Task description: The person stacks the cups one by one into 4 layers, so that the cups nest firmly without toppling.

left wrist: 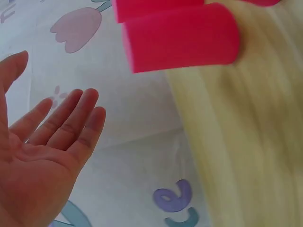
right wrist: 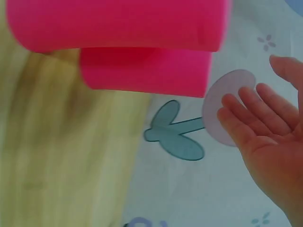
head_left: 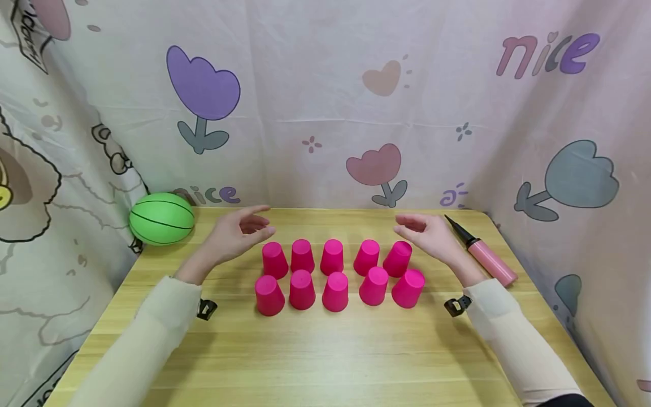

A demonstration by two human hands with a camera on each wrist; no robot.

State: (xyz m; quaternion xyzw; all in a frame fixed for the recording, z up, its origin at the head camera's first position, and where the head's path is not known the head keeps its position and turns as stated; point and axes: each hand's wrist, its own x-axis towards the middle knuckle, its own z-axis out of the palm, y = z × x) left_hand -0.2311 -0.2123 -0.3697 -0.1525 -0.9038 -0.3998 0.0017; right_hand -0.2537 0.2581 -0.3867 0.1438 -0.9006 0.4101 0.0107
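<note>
Several bright pink cups stand upside down in two rows on the wooden table, such as the front-left cup and the front-right cup. My left hand hovers beside the left end of the back row, near the back-left cup, its fingers relaxed and holding nothing. Across from it my right hand hovers by the back-right cup, also empty. Both wrist views show loosely extended fingers apart from the nearest pink cups.
A green ball with black lines sits at the table's back left corner. To the right lies a pink hand pump with a black nozzle, partly behind my right hand. A printed curtain hangs behind the wooden table.
</note>
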